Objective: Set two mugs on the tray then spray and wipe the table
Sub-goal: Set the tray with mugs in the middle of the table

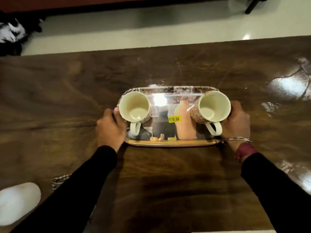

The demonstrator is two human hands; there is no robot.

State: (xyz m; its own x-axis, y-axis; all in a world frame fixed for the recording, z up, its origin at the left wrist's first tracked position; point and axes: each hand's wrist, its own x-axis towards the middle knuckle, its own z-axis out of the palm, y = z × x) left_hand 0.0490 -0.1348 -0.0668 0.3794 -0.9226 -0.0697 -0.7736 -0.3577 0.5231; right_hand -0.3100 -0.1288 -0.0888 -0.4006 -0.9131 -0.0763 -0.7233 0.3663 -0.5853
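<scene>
Standing upright on the tray (170, 143): left mug (134, 106), right mug (212, 106). Left hand (110, 128) and right hand (236, 121) grip the tray's ends. Table (67, 91) unsprayed, unwiped.

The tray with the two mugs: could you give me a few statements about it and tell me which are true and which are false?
1. Both mugs stand on the tray. True: the left mug and the right mug are at its two ends.
2. The mugs are full of tea. False: both look empty.
3. A yellow price sticker sits between the mugs. True.
4. Only one hand touches the tray. False: the left hand and the right hand are at its two ends.
5. The mug handles point away from the person. False: both point toward the person.
</scene>
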